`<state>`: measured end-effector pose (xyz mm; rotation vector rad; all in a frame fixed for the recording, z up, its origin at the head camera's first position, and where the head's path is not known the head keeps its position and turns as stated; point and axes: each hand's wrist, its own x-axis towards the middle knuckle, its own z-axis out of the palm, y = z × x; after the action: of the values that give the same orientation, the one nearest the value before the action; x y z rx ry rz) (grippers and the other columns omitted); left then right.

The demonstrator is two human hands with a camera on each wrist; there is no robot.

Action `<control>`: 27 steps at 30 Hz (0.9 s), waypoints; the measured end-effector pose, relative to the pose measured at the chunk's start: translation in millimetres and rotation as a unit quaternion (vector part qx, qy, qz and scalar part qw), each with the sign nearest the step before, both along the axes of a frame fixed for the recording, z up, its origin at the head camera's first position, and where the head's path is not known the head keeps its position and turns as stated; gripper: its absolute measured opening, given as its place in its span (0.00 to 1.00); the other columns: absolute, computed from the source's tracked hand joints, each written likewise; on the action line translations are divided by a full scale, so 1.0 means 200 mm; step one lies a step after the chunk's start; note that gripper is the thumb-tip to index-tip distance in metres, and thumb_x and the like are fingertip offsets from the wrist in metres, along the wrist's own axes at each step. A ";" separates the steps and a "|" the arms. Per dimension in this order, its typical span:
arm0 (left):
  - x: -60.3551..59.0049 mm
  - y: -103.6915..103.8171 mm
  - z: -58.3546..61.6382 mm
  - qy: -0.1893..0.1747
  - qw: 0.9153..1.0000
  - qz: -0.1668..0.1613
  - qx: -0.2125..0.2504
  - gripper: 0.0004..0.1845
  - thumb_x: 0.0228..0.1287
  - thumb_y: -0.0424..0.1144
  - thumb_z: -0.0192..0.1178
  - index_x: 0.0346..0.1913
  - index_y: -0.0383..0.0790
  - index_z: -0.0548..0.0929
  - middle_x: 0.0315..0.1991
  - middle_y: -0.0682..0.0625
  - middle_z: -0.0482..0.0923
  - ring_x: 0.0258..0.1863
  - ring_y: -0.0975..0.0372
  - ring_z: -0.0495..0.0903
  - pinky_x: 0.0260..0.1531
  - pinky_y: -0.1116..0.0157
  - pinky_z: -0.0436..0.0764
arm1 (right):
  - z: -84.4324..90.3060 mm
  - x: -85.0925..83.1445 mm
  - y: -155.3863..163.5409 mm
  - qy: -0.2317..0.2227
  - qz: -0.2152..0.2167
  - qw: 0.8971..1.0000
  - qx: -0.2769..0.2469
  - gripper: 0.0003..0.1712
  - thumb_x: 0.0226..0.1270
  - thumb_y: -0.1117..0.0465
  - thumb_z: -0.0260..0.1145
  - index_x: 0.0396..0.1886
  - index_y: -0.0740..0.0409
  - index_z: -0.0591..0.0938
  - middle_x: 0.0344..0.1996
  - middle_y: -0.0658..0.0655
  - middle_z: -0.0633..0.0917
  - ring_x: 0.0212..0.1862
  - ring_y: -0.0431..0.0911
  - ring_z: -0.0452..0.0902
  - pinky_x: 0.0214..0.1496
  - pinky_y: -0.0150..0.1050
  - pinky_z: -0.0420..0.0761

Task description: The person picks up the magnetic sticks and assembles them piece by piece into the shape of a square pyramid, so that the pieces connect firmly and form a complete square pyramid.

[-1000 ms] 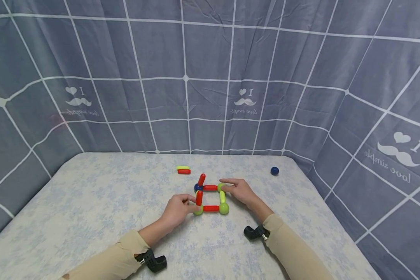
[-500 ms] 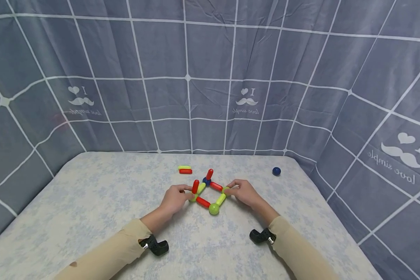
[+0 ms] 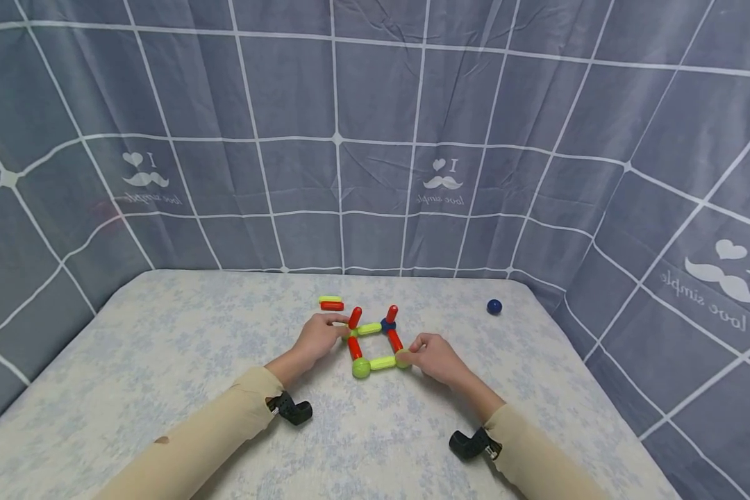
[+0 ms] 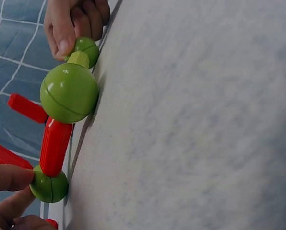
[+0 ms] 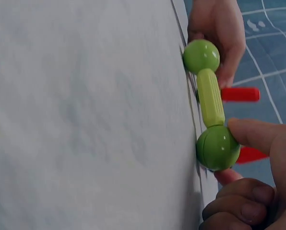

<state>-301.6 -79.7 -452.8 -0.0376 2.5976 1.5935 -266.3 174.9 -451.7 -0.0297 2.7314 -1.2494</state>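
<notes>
A square frame of balls and rods lies on the table between both hands. Its near side is a yellow-green rod (image 3: 382, 363) joining two green balls, and red rods form its left and right sides. At the back right corner is a dark blue ball (image 3: 387, 325) with a red rod (image 3: 392, 314) standing up from it. Another red rod (image 3: 355, 317) stands on the back left green ball (image 4: 49, 184), which my left hand (image 3: 317, 337) pinches between thumb and finger. My right hand (image 3: 436, 357) pinches the near right green ball (image 5: 218, 148).
Behind the frame, a yellow-green rod (image 3: 330, 298) and a red rod (image 3: 332, 306) lie side by side. A loose dark blue ball (image 3: 494, 307) rests at the back right. Grey-blue gridded curtains (image 3: 375, 173) enclose the table's back and sides.
The frame has turned clockwise as seen from above, about a quarter turn. My left hand has moved away from me with its corner, and my right hand has come nearer with its own.
</notes>
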 end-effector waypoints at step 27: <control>-0.06 -0.03 -0.05 0.015 0.997 -0.055 0.045 0.17 0.69 0.39 0.62 0.58 0.45 0.86 0.68 0.45 0.74 0.53 0.56 0.73 0.51 0.59 0.72 | 0.01 -0.15 -0.04 -0.002 -0.009 0.996 -0.085 0.24 0.66 0.55 0.69 0.63 0.51 0.81 0.15 0.49 0.69 0.14 0.43 0.56 0.18 0.36 0.60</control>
<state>-312.9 -86.3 -463.2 0.1333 2.4976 1.6825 -295.8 166.6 -449.0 -0.0201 2.6204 -1.4811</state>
